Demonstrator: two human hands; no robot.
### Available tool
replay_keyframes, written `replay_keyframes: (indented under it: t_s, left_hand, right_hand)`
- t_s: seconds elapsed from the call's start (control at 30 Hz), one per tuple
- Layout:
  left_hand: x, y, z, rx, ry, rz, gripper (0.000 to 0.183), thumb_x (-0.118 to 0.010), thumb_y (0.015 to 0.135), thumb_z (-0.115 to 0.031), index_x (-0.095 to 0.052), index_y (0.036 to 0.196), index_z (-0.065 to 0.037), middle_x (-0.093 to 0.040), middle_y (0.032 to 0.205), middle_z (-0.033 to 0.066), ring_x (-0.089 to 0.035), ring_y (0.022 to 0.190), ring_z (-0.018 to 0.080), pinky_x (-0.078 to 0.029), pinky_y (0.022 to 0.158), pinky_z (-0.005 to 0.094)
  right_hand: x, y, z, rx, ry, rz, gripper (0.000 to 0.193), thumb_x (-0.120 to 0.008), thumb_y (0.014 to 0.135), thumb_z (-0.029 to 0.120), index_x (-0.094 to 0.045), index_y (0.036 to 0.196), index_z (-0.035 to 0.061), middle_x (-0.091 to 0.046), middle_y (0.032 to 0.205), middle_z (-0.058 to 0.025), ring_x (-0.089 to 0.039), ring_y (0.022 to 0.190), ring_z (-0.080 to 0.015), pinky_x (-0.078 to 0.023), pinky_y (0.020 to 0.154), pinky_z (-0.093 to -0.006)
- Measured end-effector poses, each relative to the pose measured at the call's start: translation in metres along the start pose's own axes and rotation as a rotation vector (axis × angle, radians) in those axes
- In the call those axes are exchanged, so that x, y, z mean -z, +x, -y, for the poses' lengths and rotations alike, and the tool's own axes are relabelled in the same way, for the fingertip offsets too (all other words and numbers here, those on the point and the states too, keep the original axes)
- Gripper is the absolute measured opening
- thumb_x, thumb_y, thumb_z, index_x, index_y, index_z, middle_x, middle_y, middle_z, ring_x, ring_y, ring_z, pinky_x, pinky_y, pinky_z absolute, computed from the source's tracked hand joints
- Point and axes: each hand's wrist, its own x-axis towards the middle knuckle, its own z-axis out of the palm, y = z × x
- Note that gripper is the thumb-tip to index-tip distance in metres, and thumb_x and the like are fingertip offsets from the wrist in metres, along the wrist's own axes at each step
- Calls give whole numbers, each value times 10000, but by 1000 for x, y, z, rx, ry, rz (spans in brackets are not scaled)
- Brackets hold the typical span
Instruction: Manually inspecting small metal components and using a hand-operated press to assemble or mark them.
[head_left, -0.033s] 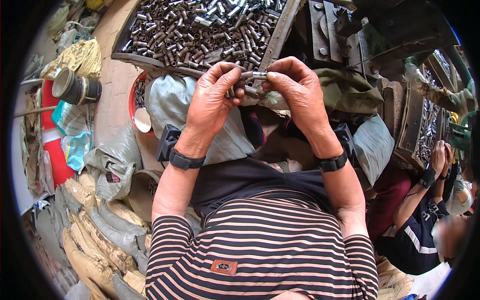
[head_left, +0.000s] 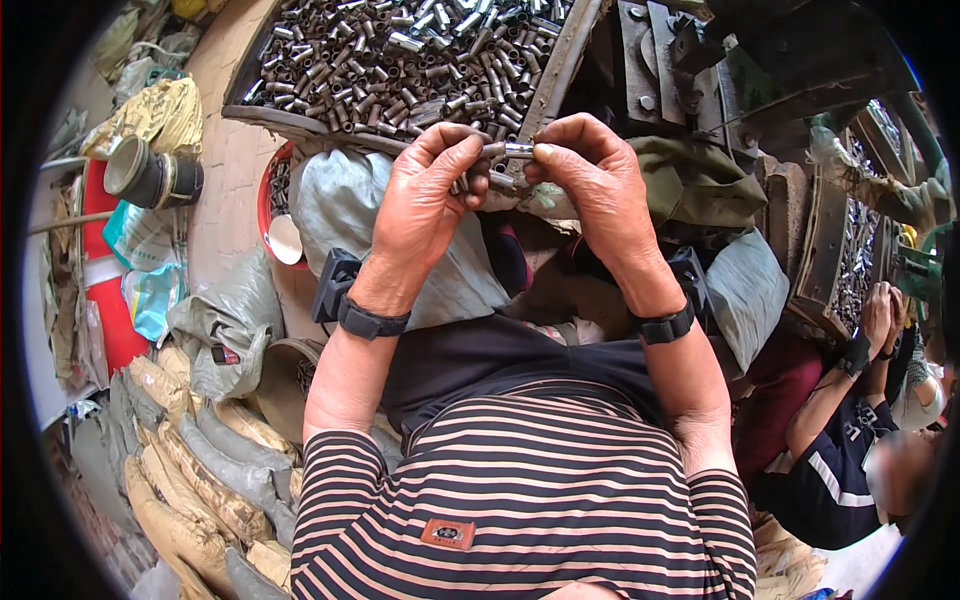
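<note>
Between my two hands, in front of the wooden tray, lies a small shiny metal sleeve point(head_left: 516, 150), held level. My left hand point(head_left: 425, 190) pinches its left end between thumb and forefinger. More small metal pieces point(head_left: 462, 184) show among the curled lower fingers of that hand. The sleeve's right end is pinched by the thumb and forefinger of my right hand point(head_left: 597, 175). Just beyond, a heap of similar short metal tubes point(head_left: 410, 75), some dark and some bright, fills the tray point(head_left: 548, 85).
A dark metal machine point(head_left: 660, 60) stands at the far right. To the left are a red bucket point(head_left: 268, 215), a grey sack point(head_left: 235, 320) and stacked filled bags point(head_left: 190, 480). On the right, another person's hands point(head_left: 882, 318) work beside a second tray point(head_left: 825, 245).
</note>
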Motion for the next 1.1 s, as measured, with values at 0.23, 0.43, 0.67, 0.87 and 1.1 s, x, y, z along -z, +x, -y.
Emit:
replay_keyframes:
  t_s: [0.23,0.43,0.67,0.87,1.1]
  left_hand:
    - [2,0,-2,-23,72,27,113,-599,896,-103,-590,1003,-68,-605,795,15,-566,671,92,-441,555,210]
    - [2,-1,-3,-64,181,42,100,-605,891,-98,-600,984,-63,-590,775,3,-552,667,77,-433,564,210]
    - [0,-8,-7,-10,221,148,204,-643,880,-139,-584,1050,-43,-594,786,-15,-544,631,45,-424,537,169]
    - [7,-16,2,71,115,237,203,-622,897,-153,-576,1061,-43,-603,806,-6,-556,641,58,-447,531,180]
    - [15,-24,3,3,-134,-29,175,-551,944,-225,-563,1061,-96,-627,879,12,-631,768,133,-532,670,286]
  right_hand:
    - [1,0,-6,-50,80,0,84,-609,868,41,-587,942,8,-623,848,-48,-621,747,-111,-510,700,-230]
    - [1,-1,-9,-68,104,-10,87,-612,868,36,-588,947,8,-632,849,-53,-634,753,-119,-515,698,-234]
    - [2,-6,-4,-112,88,67,87,-621,865,46,-591,929,-4,-635,836,-65,-631,741,-123,-527,707,-248]
    - [-8,-10,2,-176,111,194,92,-628,865,60,-597,916,-11,-628,816,-56,-621,743,-117,-524,700,-246]
    - [-26,14,4,183,-635,135,150,-681,798,128,-615,834,-2,-625,765,-84,-623,684,-178,-484,631,-304]
